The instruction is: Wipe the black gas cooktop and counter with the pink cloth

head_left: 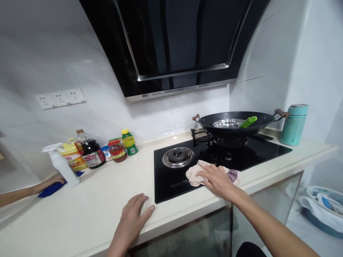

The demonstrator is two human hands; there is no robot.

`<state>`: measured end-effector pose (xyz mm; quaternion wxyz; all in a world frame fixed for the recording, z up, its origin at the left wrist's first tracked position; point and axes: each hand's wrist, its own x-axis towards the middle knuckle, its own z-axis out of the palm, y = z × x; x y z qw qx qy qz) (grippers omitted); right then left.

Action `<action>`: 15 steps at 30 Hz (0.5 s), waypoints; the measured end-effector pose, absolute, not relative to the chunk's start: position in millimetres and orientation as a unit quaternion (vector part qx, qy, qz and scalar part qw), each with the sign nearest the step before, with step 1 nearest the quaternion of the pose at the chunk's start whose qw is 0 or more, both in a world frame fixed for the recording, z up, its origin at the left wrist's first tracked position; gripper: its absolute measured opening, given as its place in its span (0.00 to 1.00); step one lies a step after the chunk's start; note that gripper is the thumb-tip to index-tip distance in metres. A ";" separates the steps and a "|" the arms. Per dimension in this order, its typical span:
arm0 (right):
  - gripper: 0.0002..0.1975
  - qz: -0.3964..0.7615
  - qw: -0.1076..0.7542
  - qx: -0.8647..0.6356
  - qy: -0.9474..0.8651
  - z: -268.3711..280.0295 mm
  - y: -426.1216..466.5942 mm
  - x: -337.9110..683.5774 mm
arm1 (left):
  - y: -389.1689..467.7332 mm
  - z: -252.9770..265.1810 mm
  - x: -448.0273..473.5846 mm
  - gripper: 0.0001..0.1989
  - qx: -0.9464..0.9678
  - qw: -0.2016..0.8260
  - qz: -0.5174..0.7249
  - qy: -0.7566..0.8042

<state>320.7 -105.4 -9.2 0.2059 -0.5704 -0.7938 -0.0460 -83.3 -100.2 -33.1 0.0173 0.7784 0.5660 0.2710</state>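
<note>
My right hand (218, 180) presses a pale pink cloth (197, 175) against the front of the black glass gas stove (168, 187), its fingers curled over the fabric. A purple patch shows on the cloth's right end. Just left of the stove, my left hand (134, 214) rests on the cream countertop (107, 200), fingers apart and holding nothing. The bare left burner (178, 157) lies behind the cloth. On the right burner sits a large black wok (257, 125) holding a shiny metal dish (227, 123) and something with a green handle (248, 122).
At far left another person's hand (55, 180) lies on a blue cloth (50, 190), near a white spray bottle (63, 166). Sauce bottles and jars (118, 151) line the wall. A turquoise flask (294, 125) stands right. The range hood (182, 43) overhangs; a lined bin (324, 203) stands below.
</note>
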 end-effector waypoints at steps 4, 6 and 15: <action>0.16 -0.089 0.252 -0.550 -0.791 -24.4 -125.4 358.1 | -100.2 -36.2 -83.6 0.21 0.780 0.009 0.274 0.562; 0.16 -0.071 0.293 -0.555 -0.775 -26.9 -129.2 379.8 | -100.1 -37.4 -83.2 0.21 0.780 0.006 0.279 0.560; 0.24 -0.031 0.314 -0.697 -0.644 4.7 -71.0 414.7 | -103.1 -31.8 -77.9 0.21 0.774 0.015 0.280 0.568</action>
